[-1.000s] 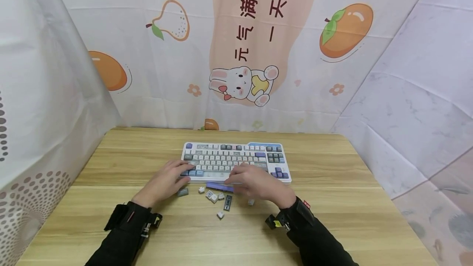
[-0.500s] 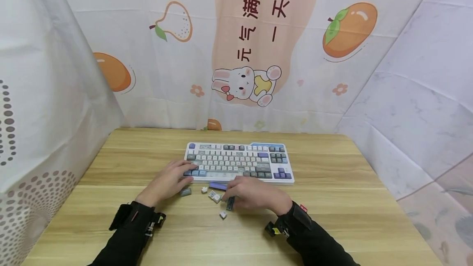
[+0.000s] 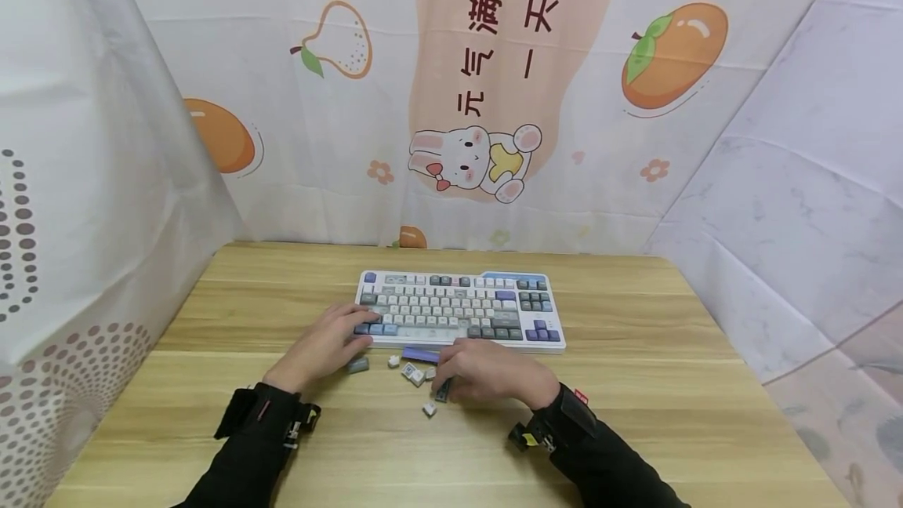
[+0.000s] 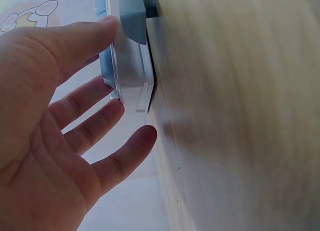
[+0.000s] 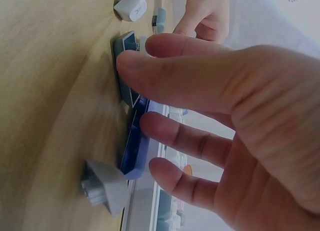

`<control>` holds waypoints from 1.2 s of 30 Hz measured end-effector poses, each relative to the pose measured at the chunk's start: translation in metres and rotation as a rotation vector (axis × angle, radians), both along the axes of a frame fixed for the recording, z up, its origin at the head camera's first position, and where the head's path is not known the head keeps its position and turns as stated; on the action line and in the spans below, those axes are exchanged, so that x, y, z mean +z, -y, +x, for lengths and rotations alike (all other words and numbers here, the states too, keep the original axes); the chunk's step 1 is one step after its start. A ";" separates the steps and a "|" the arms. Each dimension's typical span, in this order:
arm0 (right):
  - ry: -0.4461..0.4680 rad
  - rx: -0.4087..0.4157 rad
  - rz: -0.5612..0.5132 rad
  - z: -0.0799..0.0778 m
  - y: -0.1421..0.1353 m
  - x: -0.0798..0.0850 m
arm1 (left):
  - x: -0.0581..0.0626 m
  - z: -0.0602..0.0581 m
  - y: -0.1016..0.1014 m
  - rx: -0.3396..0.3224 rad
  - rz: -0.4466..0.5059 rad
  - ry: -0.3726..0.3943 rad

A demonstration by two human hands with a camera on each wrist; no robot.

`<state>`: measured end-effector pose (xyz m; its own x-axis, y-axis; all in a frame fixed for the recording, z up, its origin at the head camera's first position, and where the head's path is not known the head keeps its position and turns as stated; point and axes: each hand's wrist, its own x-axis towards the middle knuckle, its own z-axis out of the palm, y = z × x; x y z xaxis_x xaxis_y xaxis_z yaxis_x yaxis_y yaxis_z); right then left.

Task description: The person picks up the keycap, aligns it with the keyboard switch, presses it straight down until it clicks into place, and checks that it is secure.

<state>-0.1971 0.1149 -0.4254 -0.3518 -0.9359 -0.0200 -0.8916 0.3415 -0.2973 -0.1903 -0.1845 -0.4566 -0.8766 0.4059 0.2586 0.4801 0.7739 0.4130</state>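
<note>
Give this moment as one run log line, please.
left hand: touches keyboard | right hand: at upturned dark gray keycap | purple spacebar: loose on table

In the head view, the right hand point(image 3: 487, 371) hides the three o'clock end of the purple bar point(image 3: 420, 354) and part of the dark keycap point(image 3: 442, 392); the left hand point(image 3: 320, 347) covers the keyboard point(image 3: 451, 311) at its eight o'clock corner. Key legends point(image 3: 487, 332) are unreadably small.

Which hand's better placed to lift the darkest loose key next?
Right, probably: the right hand has its thumb at the dark key; the left hand is farther off, at the left end of the keyboard.
</note>
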 end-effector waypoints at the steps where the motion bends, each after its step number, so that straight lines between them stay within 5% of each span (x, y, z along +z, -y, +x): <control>1: -0.007 0.001 0.000 0.000 0.000 0.000 | 0.001 0.000 0.000 0.000 0.000 0.000; 17: -0.084 -0.054 0.034 -0.001 -0.002 -0.004 | -0.001 0.001 -0.001 0.007 -0.011 -0.003; 36: -0.076 -0.069 0.031 -0.003 -0.003 -0.007 | -0.001 0.000 -0.001 0.011 -0.015 -0.004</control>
